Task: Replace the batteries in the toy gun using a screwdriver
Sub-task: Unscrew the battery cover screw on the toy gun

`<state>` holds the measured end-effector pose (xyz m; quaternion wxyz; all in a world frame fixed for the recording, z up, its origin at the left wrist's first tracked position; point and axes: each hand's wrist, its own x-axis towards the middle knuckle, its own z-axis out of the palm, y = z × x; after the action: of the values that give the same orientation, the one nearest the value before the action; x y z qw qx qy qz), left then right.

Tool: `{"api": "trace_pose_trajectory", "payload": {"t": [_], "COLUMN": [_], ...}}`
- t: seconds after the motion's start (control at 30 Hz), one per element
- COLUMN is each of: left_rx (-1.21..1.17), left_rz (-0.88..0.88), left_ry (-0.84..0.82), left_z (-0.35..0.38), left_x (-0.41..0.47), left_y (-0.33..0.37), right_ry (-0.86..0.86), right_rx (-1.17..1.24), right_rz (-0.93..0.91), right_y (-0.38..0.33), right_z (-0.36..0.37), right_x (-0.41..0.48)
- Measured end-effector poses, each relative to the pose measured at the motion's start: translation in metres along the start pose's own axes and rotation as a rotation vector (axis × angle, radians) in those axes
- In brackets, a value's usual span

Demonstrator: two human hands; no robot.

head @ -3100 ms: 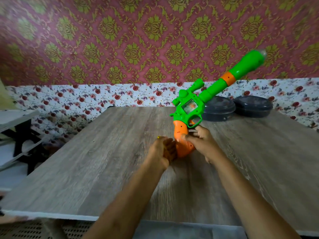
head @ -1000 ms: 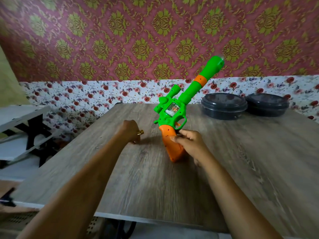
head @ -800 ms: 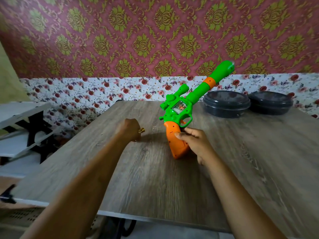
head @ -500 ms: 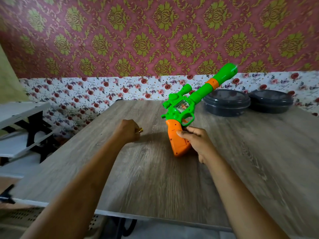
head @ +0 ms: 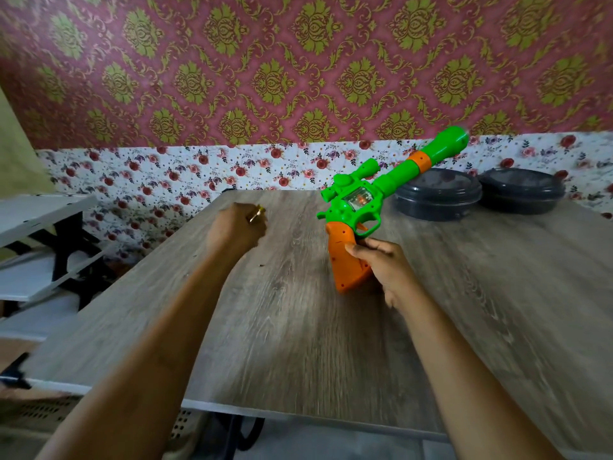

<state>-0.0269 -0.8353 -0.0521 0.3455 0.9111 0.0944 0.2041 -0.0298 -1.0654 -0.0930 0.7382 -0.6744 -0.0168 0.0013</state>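
Observation:
The toy gun [head: 360,207] has a green body and barrel and an orange grip. It stands tilted on the wooden table [head: 298,327], butt down, barrel pointing up and to the right. My right hand [head: 381,263] holds the orange grip from the right, thumb across its face. My left hand [head: 237,227] hovers over the table to the left of the gun, apart from it, with its fingers curled into a fist. A small gold item [head: 257,214] shows at its knuckles; whether it is a ring or something held is unclear. No screwdriver or battery is visible.
Two dark round lidded containers [head: 438,194] [head: 522,190] sit at the back right of the table, just behind the barrel. A white shelf unit [head: 39,247] stands left of the table. A patterned wall runs close behind the table.
My left hand drew away from the gun's grip to the left and has now shifted a little farther back. The barrel has tipped lower toward the right.

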Motion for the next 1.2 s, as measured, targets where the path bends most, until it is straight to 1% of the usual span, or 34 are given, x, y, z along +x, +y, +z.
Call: {"api": "trace_pose_trajectory", "payload": {"t": [0.03,0.1,0.17,0.23,0.27,0.33,0.5,0.63,0.77,0.93,1.07,1.2], "left_rx": [-0.075,-0.207,-0.279,-0.364,-0.422,-0.501,-0.529,-0.605,-0.604,-0.597,-0.604,-0.601], "left_rz": [0.0,0.012,0.0,-0.05,-0.068,-0.065,-0.032,-0.025,-0.03,-0.026,-0.019,-0.059], "left_ry": [-0.005,-0.074,-0.237,-0.423,-0.488,-0.543,-0.501,-0.48,-0.471,-0.466,-0.424,-0.412], "left_z": [0.0,0.004,0.017,0.034,0.041,0.054,0.06,0.057,0.055,0.055,0.054,0.054], "left_x": [-0.003,-0.014,-0.029,-0.043,-0.049,-0.055,-0.061,-0.067,-0.065,-0.065,-0.064,-0.062], "left_y": [0.009,0.028,0.04,0.046,0.049,0.051,0.052,0.049,0.046,0.046,0.045,0.044], "right_ry": [-0.002,-0.014,0.005,0.037,0.04,0.027,-0.018,-0.112,-0.213,-0.183,-0.143,-0.125], "right_rx": [0.016,0.041,0.046,0.037,0.04,0.06,0.031,0.053,0.094,0.144,0.177,0.156], "right_rz": [0.01,0.02,0.031,0.053,0.061,0.068,0.09,0.139,0.161,0.132,0.121,0.126], "right_y": [0.0,0.0,0.0,0.001,0.002,0.004,0.01,0.006,0.002,0.006,0.006,0.008], "right_z": [-0.001,-0.002,-0.005,-0.009,-0.01,-0.013,-0.018,-0.019,-0.021,-0.022,-0.021,-0.019], "right_x": [0.001,0.0,-0.002,-0.005,-0.007,-0.01,-0.007,-0.009,-0.008,-0.001,0.0,0.002]}}
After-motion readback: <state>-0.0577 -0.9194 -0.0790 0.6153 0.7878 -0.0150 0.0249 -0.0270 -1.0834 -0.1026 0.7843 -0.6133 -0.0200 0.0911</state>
